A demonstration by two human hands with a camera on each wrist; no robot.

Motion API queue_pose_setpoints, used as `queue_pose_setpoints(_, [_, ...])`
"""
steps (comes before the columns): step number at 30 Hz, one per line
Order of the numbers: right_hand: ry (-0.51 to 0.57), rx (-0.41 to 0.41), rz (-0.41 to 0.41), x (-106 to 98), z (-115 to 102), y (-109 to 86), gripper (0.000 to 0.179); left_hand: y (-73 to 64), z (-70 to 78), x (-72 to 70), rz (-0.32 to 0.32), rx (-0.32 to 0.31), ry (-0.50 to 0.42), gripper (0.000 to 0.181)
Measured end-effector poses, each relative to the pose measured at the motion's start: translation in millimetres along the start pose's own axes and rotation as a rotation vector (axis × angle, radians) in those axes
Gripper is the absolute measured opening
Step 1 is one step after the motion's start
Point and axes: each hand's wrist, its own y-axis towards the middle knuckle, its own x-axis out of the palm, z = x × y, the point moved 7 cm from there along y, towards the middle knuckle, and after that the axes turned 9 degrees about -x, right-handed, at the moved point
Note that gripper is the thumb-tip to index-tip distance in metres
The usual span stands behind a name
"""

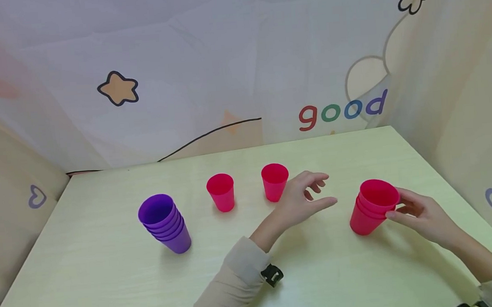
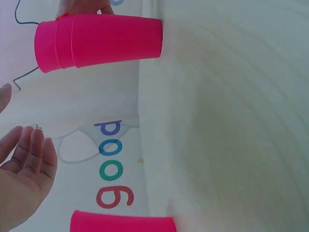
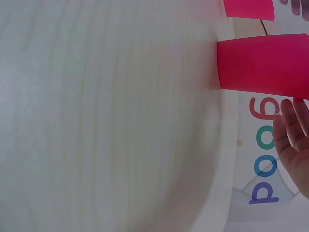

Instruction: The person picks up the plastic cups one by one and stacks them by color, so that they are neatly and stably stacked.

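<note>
At the right of the head view, my right hand (image 1: 423, 217) holds a stack of nested pinkish-red plastic cups (image 1: 365, 219) near the rim, thumb in front and fingers at the far side. The stack stands mouth up on the table, and its staggered rims show in the left wrist view. My left hand (image 1: 302, 199) hovers left of that stack, holding nothing, with fingers loosely bent and thumb apart. Just behind it a single red cup (image 1: 272, 178) stands upright, partly overlapped by the hand. Another red cup (image 1: 222, 195) stands upright farther left.
A stack of several purple cups (image 1: 179, 236) stands mouth up on the left of the pale table (image 1: 87, 278). Behind the table hangs a printed cloth (image 1: 206, 80) with a star and the word "good"; cloth also closes off both sides.
</note>
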Motion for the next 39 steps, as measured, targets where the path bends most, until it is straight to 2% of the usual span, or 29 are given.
queue_pose_setpoints(3, [-0.001,0.006,-0.003,0,1,-0.7,0.047,-3.6,-4.2,-11.0,0.053,-0.01,-0.007,0.044])
queue_pose_setpoints(11, [0.004,0.002,-0.004,1,2,0.4,0.047,-13.4,-14.9,-46.8,0.266,-0.076,0.045,0.042])
queue_pose_setpoints(17, [0.01,-0.007,0.0,2,1,1.2,0.047,-16.2,-27.4,-65.5,0.344,-0.163,0.146,0.048])
queue_pose_setpoints(21, [0.007,0.001,0.002,1,2,0.1,0.048,-16.5,-37.0,-71.7,0.37,-0.252,0.149,0.057])
queue_pose_setpoints(27, [0.008,0.011,-0.001,3,3,1.3,0.048,-12.5,-48.2,-74.0,0.401,-0.327,0.161,0.071])
queue_pose_setpoints(39, [-0.022,0.017,-0.007,3,3,-0.8,0.046,-1.7,-70.8,-64.9,0.347,-0.434,0.092,0.08])
